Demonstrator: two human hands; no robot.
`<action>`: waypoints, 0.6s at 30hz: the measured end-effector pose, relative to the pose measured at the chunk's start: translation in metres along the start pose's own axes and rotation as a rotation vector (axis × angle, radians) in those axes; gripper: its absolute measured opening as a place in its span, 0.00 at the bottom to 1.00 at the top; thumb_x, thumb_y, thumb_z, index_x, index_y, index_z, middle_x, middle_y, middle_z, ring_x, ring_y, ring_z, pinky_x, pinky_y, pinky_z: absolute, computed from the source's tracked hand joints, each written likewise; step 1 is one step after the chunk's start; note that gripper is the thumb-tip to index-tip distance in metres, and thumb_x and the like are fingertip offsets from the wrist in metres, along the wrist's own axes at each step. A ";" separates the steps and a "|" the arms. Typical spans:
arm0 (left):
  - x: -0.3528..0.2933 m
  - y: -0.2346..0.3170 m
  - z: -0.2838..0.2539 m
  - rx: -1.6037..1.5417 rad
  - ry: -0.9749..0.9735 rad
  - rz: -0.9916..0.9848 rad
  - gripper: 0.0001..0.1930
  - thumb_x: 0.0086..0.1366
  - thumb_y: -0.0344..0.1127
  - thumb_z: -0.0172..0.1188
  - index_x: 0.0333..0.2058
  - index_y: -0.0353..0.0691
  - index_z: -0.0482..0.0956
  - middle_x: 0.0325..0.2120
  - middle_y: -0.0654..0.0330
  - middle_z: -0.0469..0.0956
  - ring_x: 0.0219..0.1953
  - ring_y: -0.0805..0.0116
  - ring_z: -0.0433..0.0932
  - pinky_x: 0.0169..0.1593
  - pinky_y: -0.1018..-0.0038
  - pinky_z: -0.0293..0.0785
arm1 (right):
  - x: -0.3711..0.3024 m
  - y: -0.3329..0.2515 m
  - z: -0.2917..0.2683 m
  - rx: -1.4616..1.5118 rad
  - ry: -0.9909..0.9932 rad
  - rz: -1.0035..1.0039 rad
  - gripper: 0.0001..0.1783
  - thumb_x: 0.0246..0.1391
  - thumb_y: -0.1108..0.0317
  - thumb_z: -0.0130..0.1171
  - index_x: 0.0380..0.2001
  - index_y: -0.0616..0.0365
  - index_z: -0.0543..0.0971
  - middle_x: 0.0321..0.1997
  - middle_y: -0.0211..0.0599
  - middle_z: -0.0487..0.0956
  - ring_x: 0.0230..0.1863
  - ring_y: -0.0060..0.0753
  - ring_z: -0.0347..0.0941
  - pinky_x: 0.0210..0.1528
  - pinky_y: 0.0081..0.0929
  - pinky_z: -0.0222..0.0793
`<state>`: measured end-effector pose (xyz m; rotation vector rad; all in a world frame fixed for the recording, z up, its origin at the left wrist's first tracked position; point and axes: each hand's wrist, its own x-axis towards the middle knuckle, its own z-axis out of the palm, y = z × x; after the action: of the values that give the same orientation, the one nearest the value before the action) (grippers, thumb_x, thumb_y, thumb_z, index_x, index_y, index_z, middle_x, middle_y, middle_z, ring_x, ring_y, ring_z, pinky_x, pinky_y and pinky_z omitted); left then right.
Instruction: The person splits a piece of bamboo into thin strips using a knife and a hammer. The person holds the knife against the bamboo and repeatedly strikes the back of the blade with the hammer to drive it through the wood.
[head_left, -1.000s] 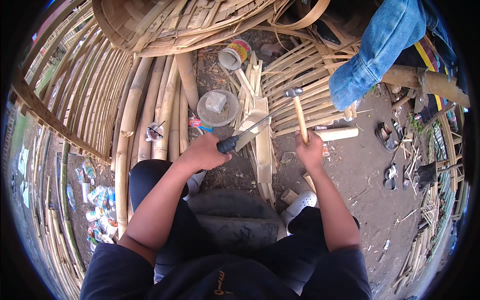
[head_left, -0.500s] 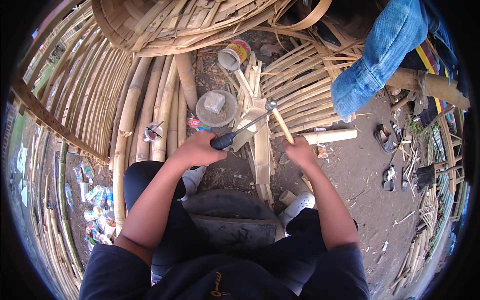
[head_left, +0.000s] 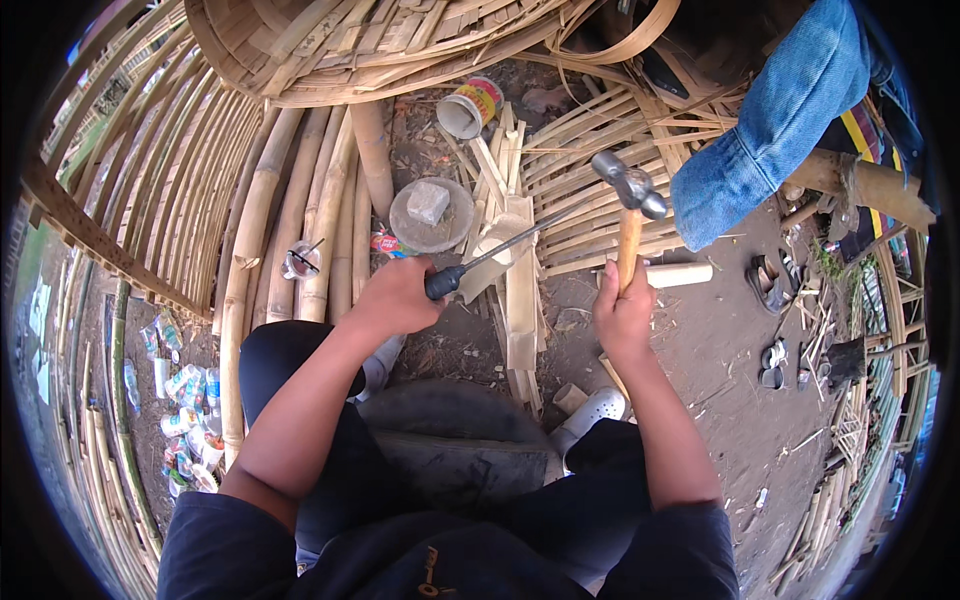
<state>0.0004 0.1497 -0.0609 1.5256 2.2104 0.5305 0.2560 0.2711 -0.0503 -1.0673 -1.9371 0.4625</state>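
Observation:
My left hand [head_left: 392, 297] is closed around the ribbed black handle of a long, slim metal tool [head_left: 515, 241]. The tool slants up and to the right across a cut bamboo piece [head_left: 490, 268]; whether its shaft touches the bamboo I cannot tell. My right hand [head_left: 625, 308] grips the wooden handle of a ball-peen hammer [head_left: 628, 186], its metal head raised, beyond the tool's far end. A split bamboo length [head_left: 521, 320] lies lengthwise between my hands, on more bamboo strips.
Woven bamboo basketwork [head_left: 390, 60] overhangs the far side. Bamboo poles [head_left: 275, 215] run along the left, near a dish with a stone block [head_left: 428, 203]. Another person's denim-clad limb [head_left: 765, 130] reaches in at upper right, beside a slatted bamboo panel [head_left: 570, 150]. Sandals [head_left: 768, 283] lie on the dirt.
My right hand has lifted the hammer up and to the right, away from the slim tool's far end. My left hand stays in nearly the same place, keeping its hold.

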 end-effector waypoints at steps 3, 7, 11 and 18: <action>0.007 0.009 0.007 0.059 -0.060 -0.020 0.16 0.48 0.36 0.62 0.37 0.38 0.80 0.32 0.46 0.79 0.40 0.48 0.78 0.45 0.58 0.73 | -0.019 0.046 0.018 -0.357 -0.318 -0.003 0.17 0.60 0.62 0.53 0.25 0.66 0.71 0.13 0.52 0.71 0.17 0.58 0.70 0.20 0.41 0.64; 0.007 0.007 0.010 0.121 -0.087 -0.036 0.16 0.49 0.36 0.60 0.37 0.36 0.81 0.34 0.45 0.79 0.42 0.49 0.78 0.48 0.59 0.73 | -0.004 0.026 0.008 -0.202 -0.257 0.148 0.20 0.61 0.58 0.53 0.24 0.67 0.72 0.15 0.55 0.72 0.18 0.60 0.71 0.21 0.44 0.66; 0.009 0.007 0.004 0.117 -0.119 -0.113 0.17 0.48 0.37 0.60 0.38 0.36 0.81 0.38 0.46 0.78 0.45 0.50 0.77 0.51 0.60 0.73 | -0.001 0.021 -0.003 -0.220 -0.271 0.177 0.23 0.61 0.55 0.52 0.22 0.66 0.72 0.15 0.54 0.71 0.18 0.57 0.69 0.23 0.43 0.64; 0.011 0.011 0.001 0.119 -0.125 -0.143 0.17 0.48 0.37 0.61 0.38 0.36 0.81 0.38 0.45 0.78 0.45 0.50 0.77 0.50 0.61 0.73 | 0.008 0.027 0.005 -0.204 -0.291 0.114 0.20 0.60 0.59 0.53 0.25 0.68 0.73 0.17 0.59 0.72 0.22 0.63 0.72 0.25 0.46 0.67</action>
<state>0.0064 0.1637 -0.0570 1.4031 2.2664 0.2567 0.2638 0.2937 -0.0665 -1.3047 -2.2241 0.5142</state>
